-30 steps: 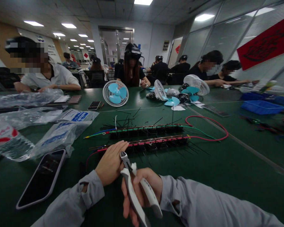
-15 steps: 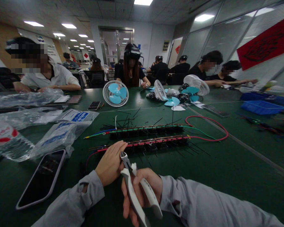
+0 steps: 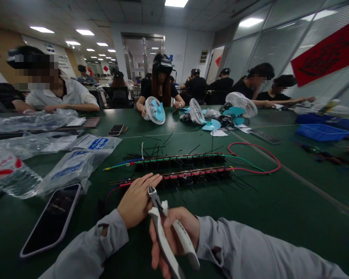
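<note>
Right hand (image 3: 174,232): fingers wrapped round white-handled cutters (image 3: 167,228). Left hand (image 3: 138,199): fingers extended, at left part of nearer wire bundle (image 3: 192,175) on green table (image 3: 250,232). Water bottle (image 3: 13,174), far left: clear liquid inside. Blue tray (image 3: 322,132), right: contents unclear.

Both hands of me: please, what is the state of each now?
Left hand: open, nothing seen in its grip, fingers at the nearer strip.
Right hand: closed around the cutters.

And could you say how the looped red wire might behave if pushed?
The wire would probably flex, as it curves in a wide loop. Its smooth bend suggests some spring. It might tug the near bundle it joins.
</note>
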Available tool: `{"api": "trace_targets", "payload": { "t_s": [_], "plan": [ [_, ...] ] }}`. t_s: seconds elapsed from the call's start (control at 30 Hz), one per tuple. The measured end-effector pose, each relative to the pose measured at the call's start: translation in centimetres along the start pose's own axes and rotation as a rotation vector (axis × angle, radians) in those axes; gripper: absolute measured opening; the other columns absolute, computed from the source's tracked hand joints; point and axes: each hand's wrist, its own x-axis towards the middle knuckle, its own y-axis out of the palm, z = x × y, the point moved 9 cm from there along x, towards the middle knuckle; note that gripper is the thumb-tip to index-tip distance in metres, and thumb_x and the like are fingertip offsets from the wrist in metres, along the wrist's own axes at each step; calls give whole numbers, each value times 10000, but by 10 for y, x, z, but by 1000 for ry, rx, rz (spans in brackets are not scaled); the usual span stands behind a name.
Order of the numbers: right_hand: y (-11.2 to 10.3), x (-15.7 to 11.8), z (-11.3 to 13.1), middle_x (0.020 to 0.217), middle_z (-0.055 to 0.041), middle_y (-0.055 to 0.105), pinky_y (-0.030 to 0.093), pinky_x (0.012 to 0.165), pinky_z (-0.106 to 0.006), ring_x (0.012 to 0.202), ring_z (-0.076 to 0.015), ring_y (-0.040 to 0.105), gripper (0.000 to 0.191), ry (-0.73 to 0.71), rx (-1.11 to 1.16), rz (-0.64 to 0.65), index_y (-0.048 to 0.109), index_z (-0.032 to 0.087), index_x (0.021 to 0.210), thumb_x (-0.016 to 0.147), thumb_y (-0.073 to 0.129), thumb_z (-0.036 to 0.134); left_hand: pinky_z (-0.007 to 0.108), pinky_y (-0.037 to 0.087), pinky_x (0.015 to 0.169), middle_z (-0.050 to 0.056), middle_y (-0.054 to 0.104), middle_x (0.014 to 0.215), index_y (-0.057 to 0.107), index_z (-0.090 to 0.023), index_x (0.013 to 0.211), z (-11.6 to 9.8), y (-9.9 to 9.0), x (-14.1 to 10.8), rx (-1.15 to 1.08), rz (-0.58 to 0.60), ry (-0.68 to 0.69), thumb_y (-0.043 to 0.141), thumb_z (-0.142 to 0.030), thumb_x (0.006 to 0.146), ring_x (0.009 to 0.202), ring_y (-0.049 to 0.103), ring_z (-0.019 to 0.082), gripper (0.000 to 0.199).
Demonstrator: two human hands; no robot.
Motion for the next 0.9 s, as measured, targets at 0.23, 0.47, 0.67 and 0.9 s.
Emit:
{"api": "trace_targets", "payload": {
  "t_s": [0.23, 0.47, 0.67, 0.9],
  "plan": [
    [5, 0, 4, 859, -174, 645, 456, 648, -457, 705, -282, 635, 492, -55, -1, 76, 457, 121, 958, 603, 396, 456, 434, 294, 1060, 80, 443, 1395, 274, -192, 1420, 2, 1, 0, 4, -11, -19, 497, -157, 796, 1293, 343, 258, 664],
    [6, -2, 4, 842, -178, 647, 455, 666, -454, 706, -274, 632, 480, -33, 14, 32, 466, 118, 944, 588, 408, 435, 451, 297, 1061, 119, 437, 1361, 325, -181, 1392, 5, 2, -2, 29, -40, -50, 495, -165, 796, 1278, 361, 274, 619],
    [10, -2, 5, 790, -195, 643, 455, 643, -462, 637, -271, 624, 469, -25, 44, 23, 465, 103, 928, 579, 391, 408, 451, 289, 1072, 154, 406, 1366, 351, -117, 1350, 8, 2, -5, 35, -63, -79, 485, -157, 780, 1301, 328, 278, 587],
    [11, -2, 6, 815, -192, 645, 462, 628, -435, 660, -267, 631, 460, -30, 43, 34, 473, 106, 927, 591, 399, 411, 438, 274, 1080, 154, 400, 1379, 313, -106, 1376, 7, 1, -4, 46, -60, -84, 467, -180, 811, 1300, 326, 266, 590]
  ]
}}
